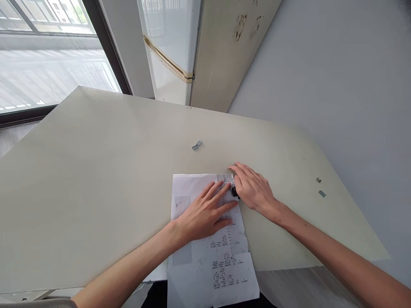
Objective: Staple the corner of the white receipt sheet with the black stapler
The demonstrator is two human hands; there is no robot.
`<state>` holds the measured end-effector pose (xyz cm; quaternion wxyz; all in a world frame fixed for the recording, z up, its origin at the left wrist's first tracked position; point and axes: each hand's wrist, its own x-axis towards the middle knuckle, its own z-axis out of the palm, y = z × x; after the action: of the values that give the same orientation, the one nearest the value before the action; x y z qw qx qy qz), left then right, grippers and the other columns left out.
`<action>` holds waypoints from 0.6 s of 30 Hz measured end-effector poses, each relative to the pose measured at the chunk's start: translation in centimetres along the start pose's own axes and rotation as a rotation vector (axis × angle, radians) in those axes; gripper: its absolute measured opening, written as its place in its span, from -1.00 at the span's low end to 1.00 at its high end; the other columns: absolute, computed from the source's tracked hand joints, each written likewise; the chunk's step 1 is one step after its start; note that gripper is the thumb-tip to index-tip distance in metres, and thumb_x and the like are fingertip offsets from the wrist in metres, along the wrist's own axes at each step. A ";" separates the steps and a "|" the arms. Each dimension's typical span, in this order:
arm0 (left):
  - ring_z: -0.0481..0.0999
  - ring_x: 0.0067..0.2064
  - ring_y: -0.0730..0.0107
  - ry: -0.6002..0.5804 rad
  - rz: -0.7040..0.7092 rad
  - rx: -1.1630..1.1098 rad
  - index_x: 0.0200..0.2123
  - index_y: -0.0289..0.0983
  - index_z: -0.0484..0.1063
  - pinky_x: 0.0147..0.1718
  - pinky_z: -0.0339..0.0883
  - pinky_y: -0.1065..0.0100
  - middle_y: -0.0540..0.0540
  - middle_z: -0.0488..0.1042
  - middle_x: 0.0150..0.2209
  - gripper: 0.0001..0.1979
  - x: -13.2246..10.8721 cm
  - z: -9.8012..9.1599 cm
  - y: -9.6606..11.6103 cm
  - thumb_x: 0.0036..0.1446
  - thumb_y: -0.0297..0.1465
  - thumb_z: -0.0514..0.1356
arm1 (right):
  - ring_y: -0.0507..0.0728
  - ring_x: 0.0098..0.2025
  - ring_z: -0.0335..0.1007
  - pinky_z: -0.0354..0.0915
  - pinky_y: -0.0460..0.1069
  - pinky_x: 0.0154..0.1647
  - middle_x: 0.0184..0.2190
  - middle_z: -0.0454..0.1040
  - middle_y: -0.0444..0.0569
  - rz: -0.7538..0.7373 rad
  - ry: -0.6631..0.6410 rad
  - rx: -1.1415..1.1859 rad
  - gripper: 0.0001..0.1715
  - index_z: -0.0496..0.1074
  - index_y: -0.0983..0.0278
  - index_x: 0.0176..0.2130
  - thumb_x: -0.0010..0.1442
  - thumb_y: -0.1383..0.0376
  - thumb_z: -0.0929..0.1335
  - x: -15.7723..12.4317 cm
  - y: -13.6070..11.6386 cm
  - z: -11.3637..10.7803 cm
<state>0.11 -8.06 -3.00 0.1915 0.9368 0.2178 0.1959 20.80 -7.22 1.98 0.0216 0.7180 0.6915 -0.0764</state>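
Printed sheets of paper lie on the table near its front edge, their lower end reaching past it. My left hand rests flat on the sheets with its fingers spread, holding them down. At their upper right edge, my right hand is closed over a small black stapler. Only a bit of the stapler shows at the paper's edge; the palm and fingers hide the remainder.
Short grey staple strips lie beyond the paper on the pale table. More small grey pieces sit at the right. A fridge stands behind the table, with a wall on the right and a window at the left.
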 end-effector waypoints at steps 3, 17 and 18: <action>-0.08 0.56 -0.10 -0.013 0.001 -0.001 0.37 -0.13 0.34 0.49 -0.04 -0.14 -0.21 -0.09 0.57 -0.48 0.0 0.0 0.0 0.43 -0.15 0.21 | 0.30 0.46 0.20 0.31 0.25 0.32 0.46 0.27 0.08 -0.028 0.028 -0.048 -0.40 0.34 0.21 0.38 0.48 0.30 0.11 0.0 -0.4 0.2; -0.08 0.56 -0.05 -0.039 -0.002 0.004 0.36 -0.08 0.37 0.48 -0.02 -0.14 -0.16 -0.06 0.56 -0.53 0.0 -0.3 -0.2 0.48 -0.13 0.14 | 0.26 0.43 0.26 0.27 0.26 0.39 0.40 0.37 -0.01 -0.008 0.029 0.274 -0.41 0.33 0.15 0.36 0.55 0.14 0.04 -0.6 0.2 -0.9; -0.07 0.56 -0.05 -0.044 -0.004 0.014 0.36 -0.08 0.37 0.48 -0.01 -0.13 -0.17 -0.05 0.56 -0.53 0.0 -0.4 -0.2 0.48 -0.13 0.13 | 0.25 0.43 0.27 0.27 0.25 0.39 0.41 0.37 -0.03 0.009 0.014 0.341 -0.40 0.30 0.13 0.38 0.56 0.09 0.03 -0.9 0.6 -1.2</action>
<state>-0.17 -7.81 -2.71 0.1901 0.9417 0.2168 0.1732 21.43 -7.98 3.29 -0.1051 0.7148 0.6655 -0.1875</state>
